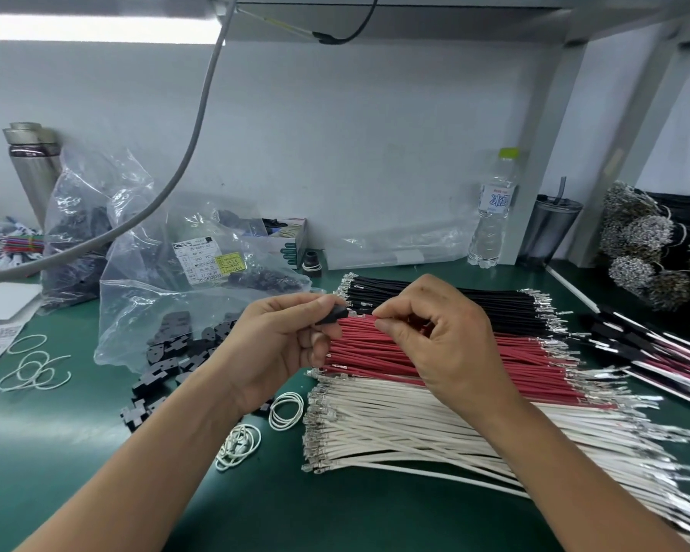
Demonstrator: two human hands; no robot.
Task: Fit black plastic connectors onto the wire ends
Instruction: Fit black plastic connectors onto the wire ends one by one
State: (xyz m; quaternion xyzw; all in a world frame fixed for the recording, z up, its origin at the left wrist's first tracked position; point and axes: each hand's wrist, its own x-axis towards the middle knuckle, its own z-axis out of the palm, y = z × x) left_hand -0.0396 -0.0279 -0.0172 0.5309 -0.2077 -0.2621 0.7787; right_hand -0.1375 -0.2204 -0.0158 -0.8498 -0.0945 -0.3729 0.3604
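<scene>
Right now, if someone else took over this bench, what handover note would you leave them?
Left hand pinches a black connector. Right hand pinches a wire end at the connector's mouth; wire colour hidden by the fingers.
Black wires, red wires and white wires lie in rows on the green mat. Loose connectors spill from the clear bag at left.
Done: finished assemblies lie at right.
Left: seat this wire, then work through the rows.

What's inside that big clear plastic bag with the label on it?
The clear plastic bag holds black plastic connectors, with more spilled out at its mouth. Crinkles and glare hide how many remain inside.
</scene>
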